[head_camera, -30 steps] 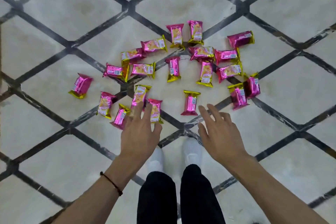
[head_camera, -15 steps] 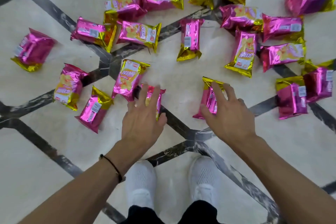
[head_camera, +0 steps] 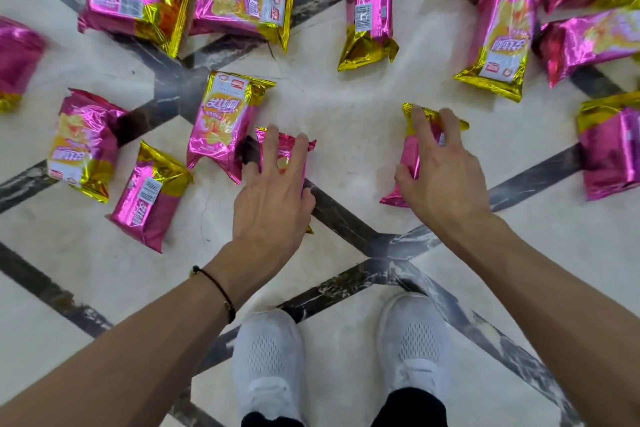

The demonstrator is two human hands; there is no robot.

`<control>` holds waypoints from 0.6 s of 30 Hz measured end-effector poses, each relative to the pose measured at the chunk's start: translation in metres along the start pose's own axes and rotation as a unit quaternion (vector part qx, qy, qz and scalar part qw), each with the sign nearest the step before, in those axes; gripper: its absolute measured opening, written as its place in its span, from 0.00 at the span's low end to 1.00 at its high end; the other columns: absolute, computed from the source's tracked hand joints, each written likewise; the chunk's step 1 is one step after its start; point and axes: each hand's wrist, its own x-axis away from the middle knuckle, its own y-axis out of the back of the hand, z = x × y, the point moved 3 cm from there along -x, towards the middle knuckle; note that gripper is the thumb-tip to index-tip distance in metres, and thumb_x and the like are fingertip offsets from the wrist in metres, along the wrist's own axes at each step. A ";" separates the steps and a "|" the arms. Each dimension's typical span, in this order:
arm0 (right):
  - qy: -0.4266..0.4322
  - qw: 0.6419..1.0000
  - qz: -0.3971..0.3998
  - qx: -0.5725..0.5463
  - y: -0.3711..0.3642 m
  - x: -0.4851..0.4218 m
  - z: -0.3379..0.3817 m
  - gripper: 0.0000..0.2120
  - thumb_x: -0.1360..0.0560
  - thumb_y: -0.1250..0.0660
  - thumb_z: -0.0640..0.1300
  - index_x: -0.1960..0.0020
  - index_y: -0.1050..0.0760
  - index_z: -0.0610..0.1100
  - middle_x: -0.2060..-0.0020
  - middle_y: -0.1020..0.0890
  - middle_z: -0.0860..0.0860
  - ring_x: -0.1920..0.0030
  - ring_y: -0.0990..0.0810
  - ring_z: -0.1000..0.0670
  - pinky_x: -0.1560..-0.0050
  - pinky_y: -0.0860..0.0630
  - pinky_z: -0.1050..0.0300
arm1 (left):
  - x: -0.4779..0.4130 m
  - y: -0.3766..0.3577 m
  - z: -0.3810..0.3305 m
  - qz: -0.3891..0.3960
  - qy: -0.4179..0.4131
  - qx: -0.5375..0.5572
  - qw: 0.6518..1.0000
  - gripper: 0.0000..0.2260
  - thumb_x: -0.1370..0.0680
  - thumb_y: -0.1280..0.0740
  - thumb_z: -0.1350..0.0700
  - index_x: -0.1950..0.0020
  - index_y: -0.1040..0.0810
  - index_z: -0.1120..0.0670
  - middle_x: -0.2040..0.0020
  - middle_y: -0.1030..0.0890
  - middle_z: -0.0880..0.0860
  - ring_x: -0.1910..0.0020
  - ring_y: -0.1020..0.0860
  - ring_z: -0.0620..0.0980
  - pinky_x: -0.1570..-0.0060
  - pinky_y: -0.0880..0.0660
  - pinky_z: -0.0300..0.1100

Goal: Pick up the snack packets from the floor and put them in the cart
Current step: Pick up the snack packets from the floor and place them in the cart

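Several pink and gold foil snack packets lie scattered on the marble floor (head_camera: 346,121). My left hand (head_camera: 273,198) lies over one packet (head_camera: 287,149); its fingers spread on top, one finger curls at the packet's left edge and the thumb sits at the right edge. My right hand (head_camera: 440,170) grips another packet (head_camera: 410,152), thumb on its left side and fingers over its gold top end. Both packets are still on the floor. No cart is in view.
Other packets lie close by: one (head_camera: 225,121) just left of my left hand, two more (head_camera: 149,198) (head_camera: 83,146) further left, one (head_camera: 609,149) at the right edge. My white shoes (head_camera: 270,357) stand below the hands. Dark inlay lines (head_camera: 349,218) cross the floor.
The view has dropped closer to the floor. Both hands went from reaching above the packets to lying on them, and the fingers and thumbs have closed round the two nearest packets.
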 end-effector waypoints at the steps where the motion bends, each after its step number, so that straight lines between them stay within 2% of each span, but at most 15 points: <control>1: 0.001 1.000 -0.001 -0.002 0.003 0.003 0.002 0.37 0.26 0.33 0.46 0.22 0.47 0.51 0.25 0.42 0.42 0.54 0.22 0.31 0.57 0.27 0.47 | 0.003 0.004 0.000 -0.001 -0.003 0.006 1.000 0.31 0.21 0.36 0.53 0.21 0.46 0.47 0.19 0.49 0.55 0.43 0.28 0.64 0.62 0.27 0.51; 4: 0.014 1.000 -0.004 -0.003 0.020 0.018 0.010 0.36 0.26 0.33 0.45 0.22 0.46 0.50 0.26 0.41 0.42 0.56 0.22 0.32 0.60 0.31 0.50 | 0.014 0.025 -0.003 -0.008 -0.003 0.023 1.000 0.30 0.21 0.35 0.53 0.21 0.44 0.46 0.20 0.48 0.55 0.40 0.29 0.64 0.64 0.27 0.50; 9: 0.036 0.999 0.000 -0.002 0.080 0.056 0.030 0.37 0.26 0.33 0.45 0.21 0.46 0.50 0.24 0.43 0.43 0.57 0.23 0.33 0.60 0.29 0.48 | 0.038 0.087 -0.015 -0.021 -0.009 0.027 0.999 0.30 0.21 0.35 0.52 0.21 0.44 0.45 0.19 0.49 0.54 0.38 0.30 0.66 0.63 0.31 0.49; 12: 0.043 0.999 0.002 0.012 0.133 0.083 0.042 0.37 0.26 0.34 0.46 0.21 0.45 0.52 0.24 0.42 0.44 0.58 0.23 0.35 0.63 0.34 0.51 | 0.058 0.139 -0.024 -0.030 -0.025 0.032 0.999 0.30 0.22 0.35 0.53 0.22 0.42 0.45 0.20 0.47 0.55 0.39 0.29 0.67 0.62 0.29 0.51; 18: 0.064 0.998 0.003 0.014 0.264 0.132 0.063 0.36 0.25 0.34 0.46 0.21 0.46 0.52 0.23 0.43 0.45 0.59 0.23 0.37 0.66 0.29 0.52 | 0.098 0.272 -0.045 -0.032 -0.073 0.022 0.997 0.30 0.24 0.32 0.55 0.24 0.38 0.47 0.20 0.45 0.57 0.44 0.26 0.67 0.62 0.30 0.51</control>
